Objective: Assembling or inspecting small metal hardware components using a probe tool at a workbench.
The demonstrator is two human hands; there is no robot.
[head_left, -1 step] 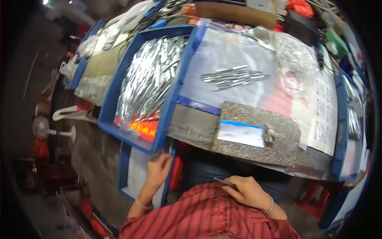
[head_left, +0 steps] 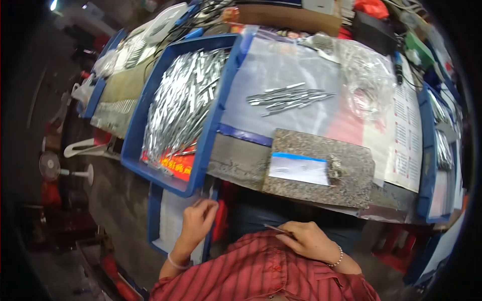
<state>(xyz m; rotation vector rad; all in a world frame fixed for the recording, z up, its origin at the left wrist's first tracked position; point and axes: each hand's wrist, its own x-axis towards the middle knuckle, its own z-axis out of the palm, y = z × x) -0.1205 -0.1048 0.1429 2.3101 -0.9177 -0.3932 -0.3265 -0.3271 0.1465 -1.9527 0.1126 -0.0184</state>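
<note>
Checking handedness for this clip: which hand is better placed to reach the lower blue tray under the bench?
Left, probably. The left hand already touches the lower blue tray; the right hand pinches a thin metal piece.

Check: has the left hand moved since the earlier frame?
No. The left hand sits at the same spot on the lower blue tray's rim, just under the big blue tray corner, as before.
</note>
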